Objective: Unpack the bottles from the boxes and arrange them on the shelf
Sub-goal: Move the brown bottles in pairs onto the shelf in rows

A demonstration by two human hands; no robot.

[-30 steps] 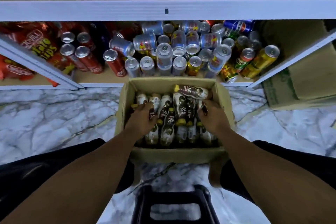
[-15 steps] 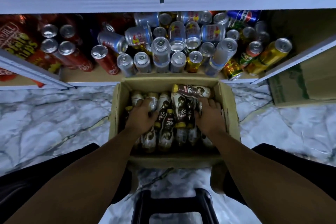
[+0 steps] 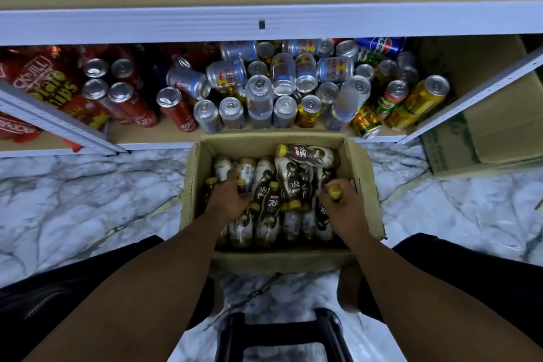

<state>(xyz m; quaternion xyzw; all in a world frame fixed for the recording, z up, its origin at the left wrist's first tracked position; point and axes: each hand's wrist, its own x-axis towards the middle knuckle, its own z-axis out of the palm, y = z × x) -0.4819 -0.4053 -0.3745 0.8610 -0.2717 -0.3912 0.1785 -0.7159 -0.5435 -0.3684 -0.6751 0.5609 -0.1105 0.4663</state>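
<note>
An open cardboard box (image 3: 367, 173) sits on the marble floor in front of the low shelf (image 3: 164, 138). It holds several brown-and-white coffee bottles (image 3: 271, 197) with yellow caps, most lying flat; one bottle (image 3: 308, 153) lies across the far end. My left hand (image 3: 230, 198) is down in the left side of the box, fingers curled around a bottle there. My right hand (image 3: 342, 204) is in the right side, closed around the neck of a bottle whose yellow cap (image 3: 334, 191) sticks out above my fingers.
The shelf behind the box is packed with drink cans (image 3: 260, 94), red cans (image 3: 129, 103) to the left, and snack bags (image 3: 38, 82) at far left. Another carton (image 3: 482, 126) stands at the right. A black stool (image 3: 279, 335) is between my knees.
My right hand has closed on a bottle and raised it, so its yellow cap now shows above my fingers. My left hand stays low in the box's left side.
</note>
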